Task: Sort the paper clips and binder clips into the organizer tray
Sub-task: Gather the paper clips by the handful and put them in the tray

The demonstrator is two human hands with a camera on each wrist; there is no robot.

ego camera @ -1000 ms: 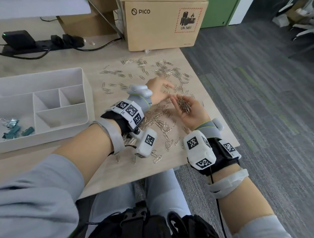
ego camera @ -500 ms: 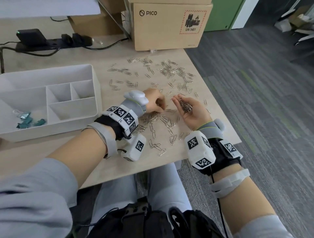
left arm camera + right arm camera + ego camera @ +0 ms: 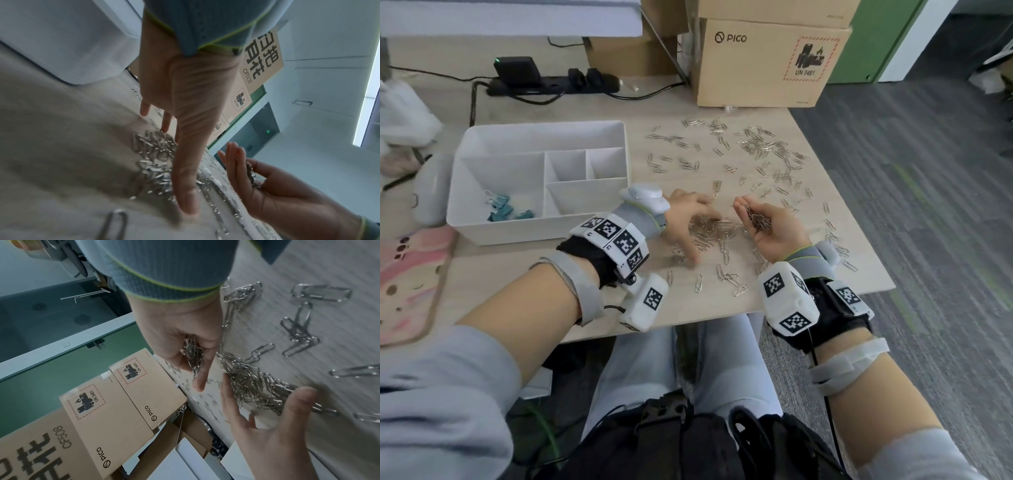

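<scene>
Silver paper clips (image 3: pixel 767 147) lie scattered over the wooden table. A denser pile (image 3: pixel 717 229) sits between my hands. My left hand (image 3: pixel 705 236) hovers palm down over that pile with fingers spread, thumb tip on the table; the left wrist view shows the same left hand (image 3: pixel 170 162) and pile (image 3: pixel 152 151). My right hand (image 3: pixel 755 214) is palm up and cupped, fingers curled round a bunch of paper clips (image 3: pixel 758 222), seen also as a bunch (image 3: pixel 192 352) in the right hand (image 3: pixel 197 366). The white organizer tray (image 3: pixel 537 130) stands at left with teal binder clips (image 3: pixel 503 205) in its large left compartment.
Cardboard boxes (image 3: pixel 770 65) stand at the table's back right, a black power strip (image 3: pixel 551 85) with cables behind the tray. A pink pad (image 3: pixel 407 281) and a white object (image 3: pixel 431 188) lie left of the tray. The table's right edge runs close to the scattered clips.
My left hand, curled beside the right palm half a second ago, has pulled back and spread its fingers over the pile. The right hand stays cupped with its clips.
</scene>
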